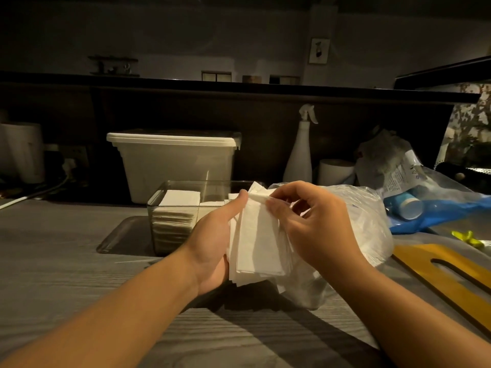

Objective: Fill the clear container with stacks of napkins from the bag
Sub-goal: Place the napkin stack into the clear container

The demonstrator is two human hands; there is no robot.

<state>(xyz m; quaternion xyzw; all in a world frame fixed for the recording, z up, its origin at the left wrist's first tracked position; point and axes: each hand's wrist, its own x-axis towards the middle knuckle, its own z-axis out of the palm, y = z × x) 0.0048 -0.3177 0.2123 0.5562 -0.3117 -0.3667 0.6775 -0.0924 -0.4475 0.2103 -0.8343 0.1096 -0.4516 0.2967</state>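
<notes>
Two hands at work, my left hand (212, 243) and right hand (313, 221), sharing one fanned stack of white paper napkins (255, 243). On the counter: one clear rectangular plastic container (155, 200), one crinkled translucent plastic bag (372, 213), one lidded white plastic tub (172, 166), one white spray bottle (299, 155), one yellow wooden board (451, 277).

Both bare forearms reach forward. The left hand (212, 235) holds a napkin stack (255, 243) from the side, thumb at its top; the right hand (316, 221) pinches its upper edge.

Napkins (255, 243) hide most fingers of the left hand (212, 245).
</notes>
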